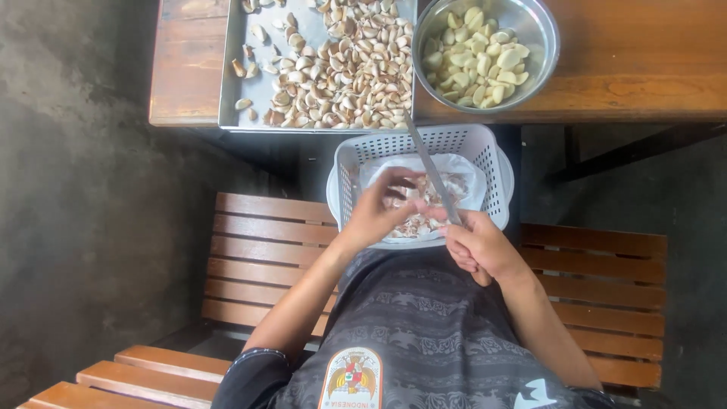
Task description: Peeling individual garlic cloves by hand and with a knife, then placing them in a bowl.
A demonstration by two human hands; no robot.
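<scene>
My left hand (376,214) pinches a small garlic clove (415,207) over a white slotted basket (485,148) on my lap. A clear plastic liner in the basket holds garlic skins (454,184). My right hand (477,246) grips the handle of a knife whose long thin blade (428,163) points up and away, its edge meeting the clove. A metal tray (250,98) of unpeeled garlic cloves (344,76) lies on the wooden table ahead. To its right, a steel bowl (549,38) holds peeled pale cloves (477,57).
The wooden table (636,60) runs across the top of the view, with a dark metal leg (628,151) under its right side. I sit on a slatted wooden bench (257,257). Grey concrete floor (76,189) spreads to the left.
</scene>
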